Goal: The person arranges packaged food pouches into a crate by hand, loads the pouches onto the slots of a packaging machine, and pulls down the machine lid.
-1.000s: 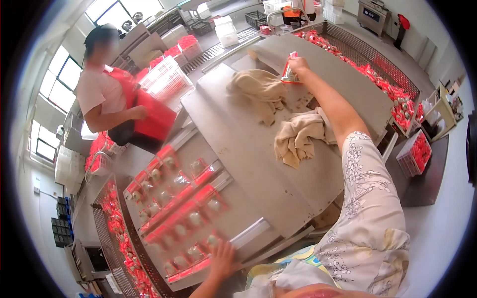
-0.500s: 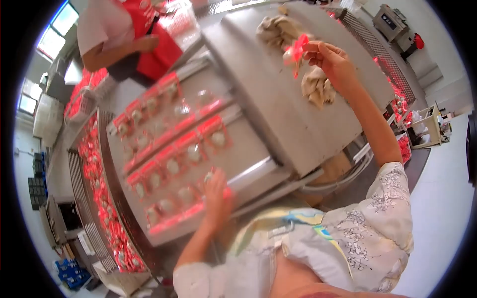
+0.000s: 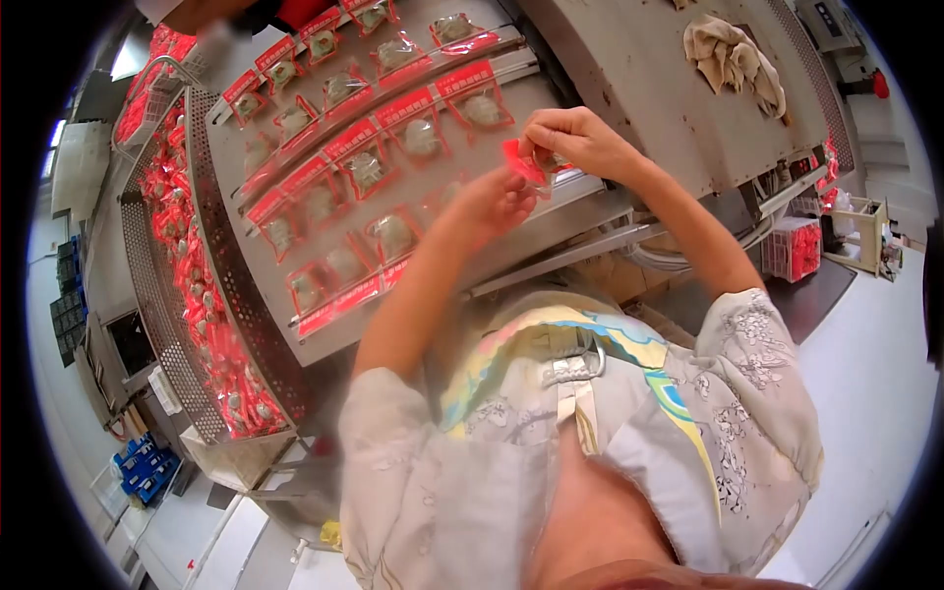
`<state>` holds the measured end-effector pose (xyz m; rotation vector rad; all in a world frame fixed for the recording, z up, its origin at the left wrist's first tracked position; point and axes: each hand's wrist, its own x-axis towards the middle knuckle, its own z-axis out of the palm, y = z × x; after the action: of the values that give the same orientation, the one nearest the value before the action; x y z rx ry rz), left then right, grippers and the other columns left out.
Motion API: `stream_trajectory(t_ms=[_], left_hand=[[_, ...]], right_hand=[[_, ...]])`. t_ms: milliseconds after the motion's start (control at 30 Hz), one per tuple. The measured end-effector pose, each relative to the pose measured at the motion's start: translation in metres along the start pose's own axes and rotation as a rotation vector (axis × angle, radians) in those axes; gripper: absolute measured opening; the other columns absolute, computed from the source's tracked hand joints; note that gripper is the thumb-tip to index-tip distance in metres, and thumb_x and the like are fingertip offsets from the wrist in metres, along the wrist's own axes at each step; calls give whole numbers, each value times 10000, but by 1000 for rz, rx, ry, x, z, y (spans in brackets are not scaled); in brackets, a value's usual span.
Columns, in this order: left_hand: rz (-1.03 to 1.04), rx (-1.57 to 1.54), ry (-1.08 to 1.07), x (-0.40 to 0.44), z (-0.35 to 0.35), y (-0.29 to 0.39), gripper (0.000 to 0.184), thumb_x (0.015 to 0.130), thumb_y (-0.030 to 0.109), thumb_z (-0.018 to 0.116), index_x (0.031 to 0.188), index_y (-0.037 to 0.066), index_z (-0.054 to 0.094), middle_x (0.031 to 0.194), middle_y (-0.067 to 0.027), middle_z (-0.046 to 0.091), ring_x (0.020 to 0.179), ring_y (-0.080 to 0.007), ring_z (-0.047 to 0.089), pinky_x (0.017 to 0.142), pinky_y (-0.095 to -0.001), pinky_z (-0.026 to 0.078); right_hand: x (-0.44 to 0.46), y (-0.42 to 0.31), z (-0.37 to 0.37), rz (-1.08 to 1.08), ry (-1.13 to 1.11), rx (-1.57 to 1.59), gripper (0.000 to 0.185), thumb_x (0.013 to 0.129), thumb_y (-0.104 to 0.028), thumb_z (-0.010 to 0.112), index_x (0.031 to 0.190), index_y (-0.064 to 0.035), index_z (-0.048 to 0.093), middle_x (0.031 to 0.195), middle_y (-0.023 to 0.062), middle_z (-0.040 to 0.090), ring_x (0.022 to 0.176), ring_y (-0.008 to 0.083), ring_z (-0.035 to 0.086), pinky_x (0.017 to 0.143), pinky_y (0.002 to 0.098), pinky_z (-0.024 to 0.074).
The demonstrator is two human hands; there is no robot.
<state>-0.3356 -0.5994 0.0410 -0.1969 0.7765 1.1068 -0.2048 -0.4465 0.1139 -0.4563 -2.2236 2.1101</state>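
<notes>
My right hand (image 3: 580,145) pinches a small red-and-clear plastic packet (image 3: 528,169) by its upper end, above the near edge of the metal tray table. Just below it, my left hand (image 3: 497,204) has its fingers loosely curled and apart, close to the packet; whether they touch it I cannot tell. Rows of similar packets with red printed headers, such as one packet (image 3: 421,138), lie flat on the metal surface (image 3: 393,187). Each holds a pale, rounded item in its clear part.
Along the left runs a perforated metal trough (image 3: 251,295) heaped with red packets (image 3: 202,305). A metal cover (image 3: 678,118) on the right carries a crumpled beige cloth (image 3: 733,64). A white crate (image 3: 792,248) of red packets stands beyond my right arm. Part of another person (image 3: 211,12) shows at the top.
My right hand came from over the metal cover down to the tray table, carrying the packet. My left hand moved up and right toward it. The view shifted, and the other person is mostly out of frame.
</notes>
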Motion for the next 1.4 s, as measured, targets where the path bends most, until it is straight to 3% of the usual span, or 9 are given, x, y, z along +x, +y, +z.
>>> stream_trajectory(t_ms=[167,300,333,433,600,800,1067,1267,1400], left_hand=[[89,294,127,4,10,8,220,955,250,526,892,45,574,765,-10,640,681,-107,654,554,-211,553],[141,108,154,31,-11,2,192,948,255,558,861,84,563,707,15,594,632,-90,618,533,-203,531],[138,90,162,34,-13,4,186,945,254,566,854,91,559,703,15,591,623,-88,611,531,-202,525],[135,63,147,42,-22,1,179,937,258,582,850,104,551,688,19,577,602,-87,593,530,-204,514],[91,116,175,43,-24,0,205,919,283,611,863,98,540,705,11,591,625,-94,598,551,-210,510],[78,352,314,19,12,1,184,882,252,665,890,83,594,742,5,613,667,-81,600,524,-169,461],[49,298,247,27,1,5,225,840,175,709,1035,104,621,722,52,594,642,-46,569,463,-177,401],[783,1433,521,16,5,0,517,724,161,754,1152,16,503,656,-92,608,604,-256,611,533,-394,462],[688,1774,747,27,-9,-8,574,731,198,711,1205,7,450,783,-197,648,712,-406,619,632,-505,464]], right_hand=[[-16,30,18,-57,158,111,254,978,-147,486,841,16,624,826,0,579,740,68,534,699,232,465],[-18,66,15,63,647,23,197,938,-167,566,845,1,612,856,24,609,742,56,538,647,216,462],[-22,69,11,151,689,-97,315,888,-278,624,901,37,624,765,40,623,647,100,577,561,256,464],[-24,75,0,808,319,-12,423,874,-374,621,906,48,617,725,47,618,539,129,556,473,283,442],[-33,113,12,716,230,520,322,882,-419,622,792,-112,587,682,-34,585,483,41,489,384,186,296],[-30,113,11,678,164,722,265,832,-344,717,792,-123,577,689,-38,594,490,22,474,379,172,283],[-20,100,-8,636,246,304,233,793,-278,740,781,-76,624,686,-5,616,514,54,501,439,200,354],[-15,103,9,425,524,-606,130,738,-217,674,800,-103,674,831,106,659,793,333,616,691,428,494],[-9,113,11,356,525,-771,139,754,-228,659,791,-95,675,858,103,659,809,326,624,692,432,492]])
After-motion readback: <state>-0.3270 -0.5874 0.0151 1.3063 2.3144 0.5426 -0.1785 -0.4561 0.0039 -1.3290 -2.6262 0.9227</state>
